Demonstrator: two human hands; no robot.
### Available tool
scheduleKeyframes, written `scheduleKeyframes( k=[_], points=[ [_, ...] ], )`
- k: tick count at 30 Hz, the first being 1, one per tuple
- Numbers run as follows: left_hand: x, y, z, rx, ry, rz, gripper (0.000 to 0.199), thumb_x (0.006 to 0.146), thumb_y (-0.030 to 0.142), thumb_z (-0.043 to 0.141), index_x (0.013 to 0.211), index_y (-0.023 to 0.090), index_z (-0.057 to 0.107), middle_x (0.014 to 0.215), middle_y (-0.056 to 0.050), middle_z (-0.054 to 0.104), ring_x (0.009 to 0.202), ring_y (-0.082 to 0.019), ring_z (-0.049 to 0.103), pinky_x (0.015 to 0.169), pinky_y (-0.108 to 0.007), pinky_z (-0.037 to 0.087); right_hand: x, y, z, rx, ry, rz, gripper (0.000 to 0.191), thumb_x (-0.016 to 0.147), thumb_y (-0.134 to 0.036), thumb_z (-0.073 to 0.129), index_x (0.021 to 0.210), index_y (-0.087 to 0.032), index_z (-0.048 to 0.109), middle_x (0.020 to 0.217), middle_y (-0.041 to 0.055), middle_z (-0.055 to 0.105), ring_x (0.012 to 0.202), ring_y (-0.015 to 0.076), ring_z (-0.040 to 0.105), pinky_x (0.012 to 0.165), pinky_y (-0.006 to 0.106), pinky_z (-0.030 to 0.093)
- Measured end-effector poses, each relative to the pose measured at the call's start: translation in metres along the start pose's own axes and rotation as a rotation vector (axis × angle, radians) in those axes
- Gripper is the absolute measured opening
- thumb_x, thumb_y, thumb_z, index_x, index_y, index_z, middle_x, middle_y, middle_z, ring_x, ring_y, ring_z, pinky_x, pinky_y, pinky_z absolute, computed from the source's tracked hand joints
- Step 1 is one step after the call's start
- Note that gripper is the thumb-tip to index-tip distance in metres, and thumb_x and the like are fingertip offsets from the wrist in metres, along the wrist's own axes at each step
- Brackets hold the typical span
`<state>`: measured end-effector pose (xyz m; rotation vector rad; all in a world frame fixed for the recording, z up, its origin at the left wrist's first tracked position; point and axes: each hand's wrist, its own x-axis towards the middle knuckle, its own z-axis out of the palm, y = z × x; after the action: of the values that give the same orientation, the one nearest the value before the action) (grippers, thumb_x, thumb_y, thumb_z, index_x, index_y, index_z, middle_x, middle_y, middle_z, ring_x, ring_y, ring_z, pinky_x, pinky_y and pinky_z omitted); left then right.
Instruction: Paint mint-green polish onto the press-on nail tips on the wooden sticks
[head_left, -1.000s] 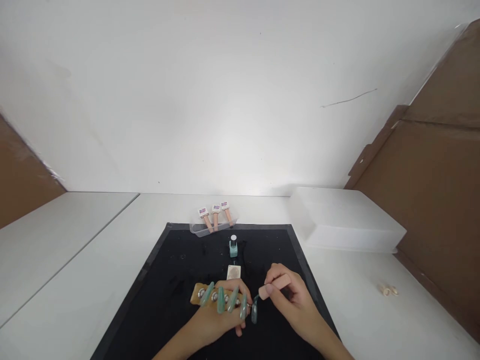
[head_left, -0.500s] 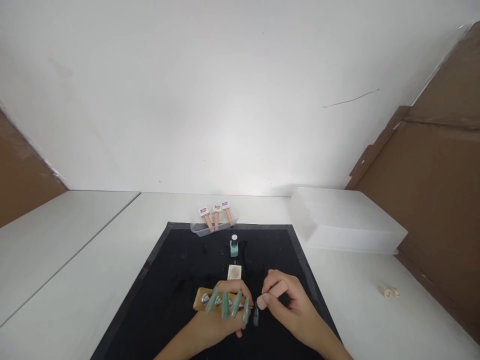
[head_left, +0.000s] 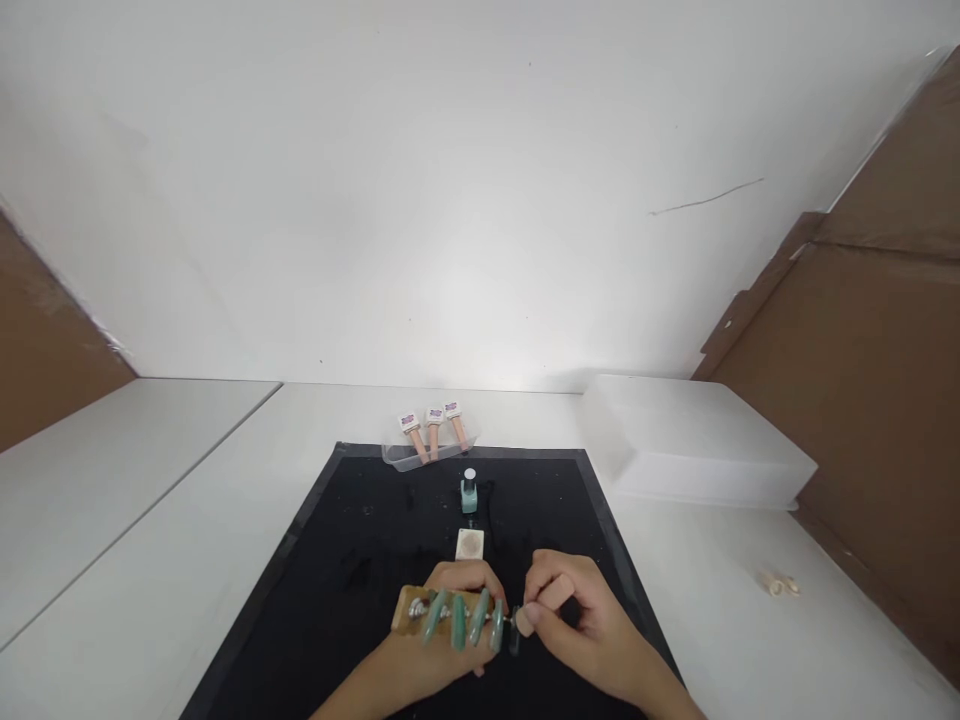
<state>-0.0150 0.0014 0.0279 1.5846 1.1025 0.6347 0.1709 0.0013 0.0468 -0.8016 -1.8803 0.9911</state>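
Note:
My left hand point(head_left: 450, 640) is closed around a wooden nail display stand point(head_left: 406, 607), palm side partly hidden. Several long green false nails point(head_left: 458, 622) stand on its metal posts. Beyond them, at the right end, sits a darker green nail point(head_left: 514, 632). My right hand point(head_left: 585, 625) pinches a pale pink handle point(head_left: 556, 592) whose near end is beside that dark nail. I cannot make out its tip. Just past my left fingers lies a white square piece point(head_left: 470, 545) with a greyish round centre. Farther back stands a mint green nail polish bottle point(head_left: 469, 495).
A black mat point(head_left: 322, 600) lies under both hands on the white table point(head_left: 187, 560). At its far edge, a clear tray point(head_left: 405, 463) holds three pink-handled pieces with white square ends. A white box point(head_left: 705, 450) and small cream rings point(head_left: 782, 584) are at the right.
The stand and its nails have shifted slightly right and down in my left hand. My right hand has dipped a little, with the pink handle turned slightly more upright.

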Motion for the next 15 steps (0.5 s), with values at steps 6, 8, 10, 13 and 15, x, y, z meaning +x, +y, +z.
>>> scheduleKeyframes(
  k=[6, 8, 10, 13, 15],
  points=[
    [-0.001, 0.002, 0.0, -0.031, -0.05, 0.042, 0.008, 0.072, 0.022, 0.06, 0.077, 0.015, 0.06, 0.072, 0.002, 0.053, 0.05, -0.008, 0.054, 0.043, -0.017, 0.05, -0.0003, 0.0047, -0.002, -0.008, 0.132, -0.023, 0.021, 0.083, -0.011, 0.05, 0.064, -0.02, 0.049, 0.064, -0.0005, 0.054, 0.054, 0.012, 0.049, 0.048, 0.023, 0.035],
    [-0.0004, 0.0048, -0.0004, -0.031, -0.043, 0.039, 0.008, 0.073, 0.022, 0.06, 0.076, 0.014, 0.059, 0.069, 0.002, 0.052, 0.049, -0.007, 0.054, 0.043, -0.017, 0.049, -0.0006, 0.0036, -0.0022, 0.006, 0.109, -0.047, 0.021, 0.081, -0.01, 0.05, 0.064, -0.02, 0.048, 0.063, -0.0007, 0.055, 0.052, 0.0117, 0.049, 0.048, 0.023, 0.035],
    [0.0002, 0.0061, -0.0003, -0.013, -0.031, 0.023, 0.008, 0.073, 0.023, 0.059, 0.076, 0.015, 0.059, 0.067, 0.003, 0.052, 0.049, -0.008, 0.054, 0.043, -0.016, 0.049, -0.0008, 0.0013, -0.0018, 0.007, 0.047, -0.061, 0.02, 0.078, -0.007, 0.051, 0.064, -0.02, 0.047, 0.062, -0.0011, 0.057, 0.051, 0.0112, 0.048, 0.048, 0.023, 0.036],
    [0.0003, 0.0025, 0.0014, 0.014, -0.003, 0.035, 0.006, 0.074, 0.021, 0.058, 0.077, 0.016, 0.058, 0.068, 0.003, 0.054, 0.05, -0.008, 0.055, 0.042, -0.016, 0.048, 0.0, -0.0014, -0.0004, -0.008, -0.026, -0.029, 0.02, 0.074, -0.004, 0.051, 0.064, -0.02, 0.047, 0.059, -0.0018, 0.057, 0.049, 0.0109, 0.047, 0.048, 0.022, 0.036],
    [-0.0003, -0.0025, 0.003, 0.026, 0.006, 0.044, 0.005, 0.075, 0.021, 0.055, 0.077, 0.016, 0.057, 0.07, 0.002, 0.054, 0.051, -0.008, 0.055, 0.042, -0.015, 0.047, 0.0012, -0.0016, 0.0002, -0.02, -0.024, 0.002, 0.019, 0.074, -0.005, 0.051, 0.063, -0.02, 0.046, 0.058, -0.0021, 0.055, 0.048, 0.0109, 0.047, 0.048, 0.022, 0.036]
  ],
)
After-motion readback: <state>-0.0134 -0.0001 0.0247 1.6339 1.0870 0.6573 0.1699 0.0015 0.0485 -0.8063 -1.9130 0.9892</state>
